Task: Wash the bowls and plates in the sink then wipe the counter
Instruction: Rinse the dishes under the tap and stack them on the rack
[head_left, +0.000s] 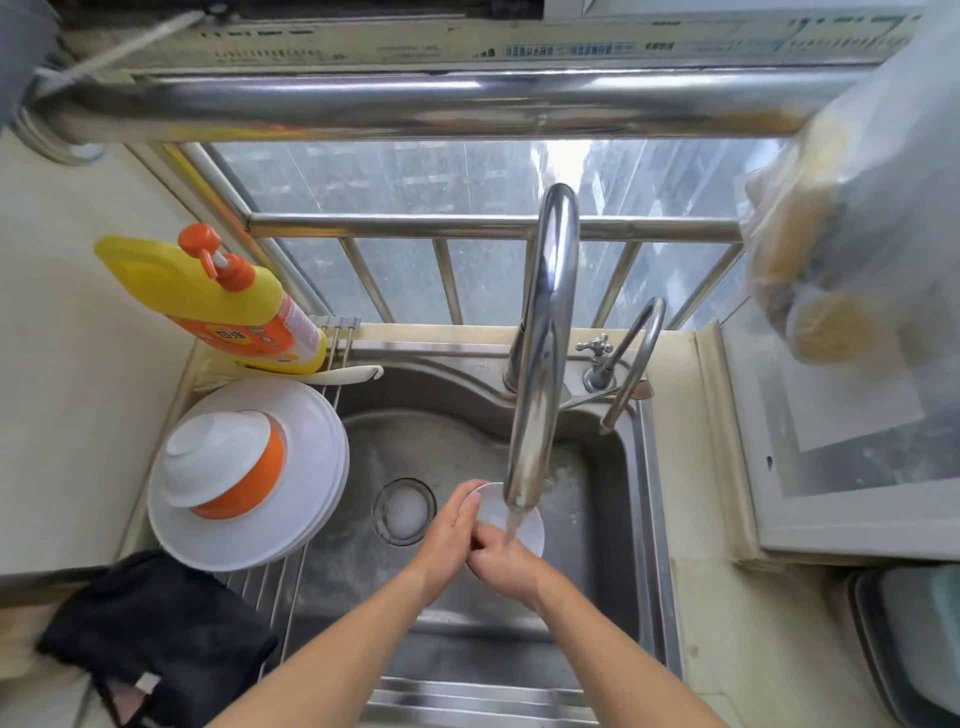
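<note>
A small white dish (527, 527) is held over the steel sink (618, 467), under water running from the tall faucet (545, 332). My left hand (449, 530) grips the dish's left rim. Lower down, my right hand (506, 564) lies against the dish's inner face, fingers pressed on it. On a roll-up rack (280, 582) at the sink's left, white plates (306, 499) lie stacked with an upturned orange and white bowl (228, 467) on top.
A yellow dish soap bottle (228, 301) stands behind the plates. A black cloth (156, 634) lies on the counter at the lower left. A small second tap (631, 353) stands right of the faucet. A plastic bag of sponges (831, 270) hangs at the upper right. Foam covers the drain (404, 512).
</note>
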